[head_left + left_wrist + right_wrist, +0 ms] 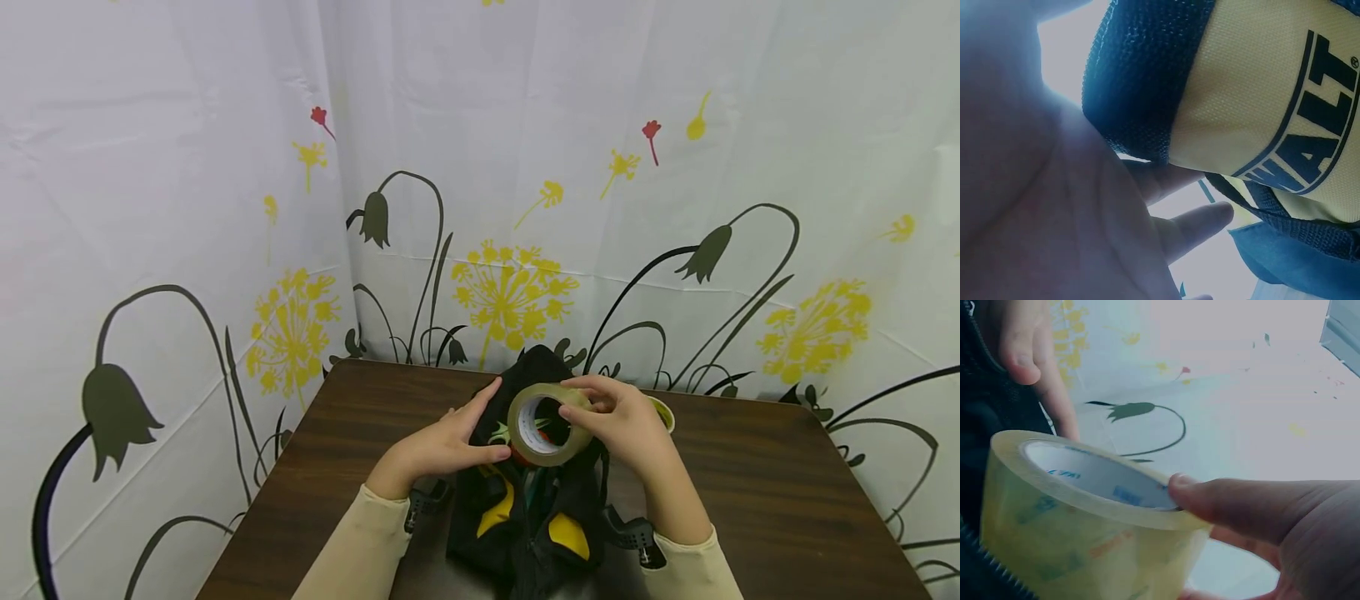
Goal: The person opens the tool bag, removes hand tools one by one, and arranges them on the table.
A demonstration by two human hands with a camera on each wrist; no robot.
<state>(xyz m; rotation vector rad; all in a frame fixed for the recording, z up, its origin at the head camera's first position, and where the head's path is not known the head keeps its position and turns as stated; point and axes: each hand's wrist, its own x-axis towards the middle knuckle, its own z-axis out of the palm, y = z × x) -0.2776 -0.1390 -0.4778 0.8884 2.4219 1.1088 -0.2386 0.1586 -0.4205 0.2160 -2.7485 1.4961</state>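
Between the thumb and fingers of my right hand (pixel 626 417) is a wide roll of clear packing tape (pixel 520 425), its white core facing the head camera. It overlaps the mouth of a black zippered tool bag (pixel 467 537) with yellow panels. In the right wrist view the tape roll (pixel 1079 531) is beside the zipper teeth, with the thumb at its core. My left hand (pixel 435 450) lies along the bag's left rim, thumb and fingers extended. From the left wrist, the bag's yellow panel (pixel 1241 94) shows black lettering; the palm is beside the black edging.
Inside the bag, green (pixel 498 433) and red bits show around the tape. A yellow-green round thing (pixel 663 413) stands on the dark wood table (pixel 750 492), partly hidden behind my right hand. A white flower-printed curtain (pixel 480 125) hangs behind the table's far edge.
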